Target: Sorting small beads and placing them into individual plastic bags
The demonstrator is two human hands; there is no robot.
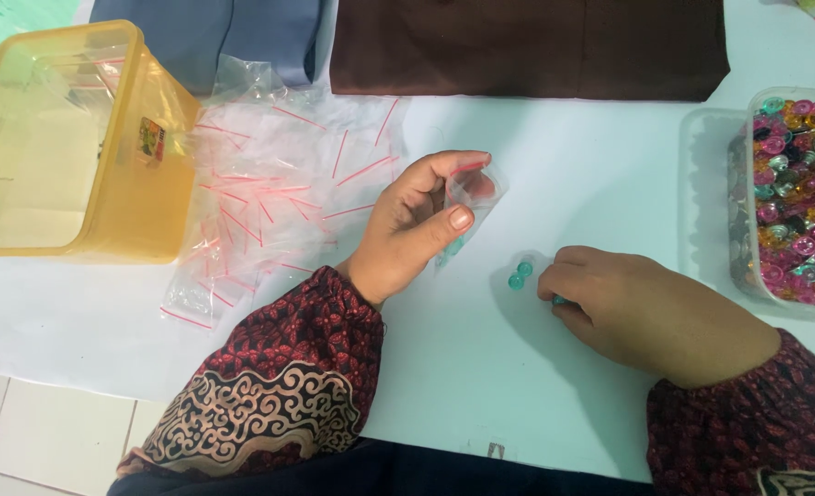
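Far left: yellow tub (104,197), lid off, looks empty; sits on the white table (481,367).

Just right of it, left of centre: loose pile of clear zip bags (279,174) with red seal strips, spread flat, partly under the tub's corner.

Centre: left hand (417,225) raised off the table, fingers curled, thumb pinched against forefinger on one small bag (472,188). Bag hangs from the pinch; something teal shows at its lower end, likely a bead already inside. Can't tell if the mouth is held open.

Right of centre: two teal beads (520,274) on the table, touching each other, just beside the right hand's fingertips. Right hand (633,308) is knuckles-up, fingers closed down onto the table; a bit of teal shows under them, so probably gripping or covering another bead. Can't confirm.

Far right edge: clear box (715,184) full of mixed coloured beads (803,197). Top of frame: brown cloth (527,46), blue cloth (224,32) to its left.

Step, my read: bagging teal beads, mid-count, bag partly filled. Next move calls for a fine pinch on one bead, the left hand spreading the bag mouth, and bringing the two hands together. The loose beads are round and could roll.
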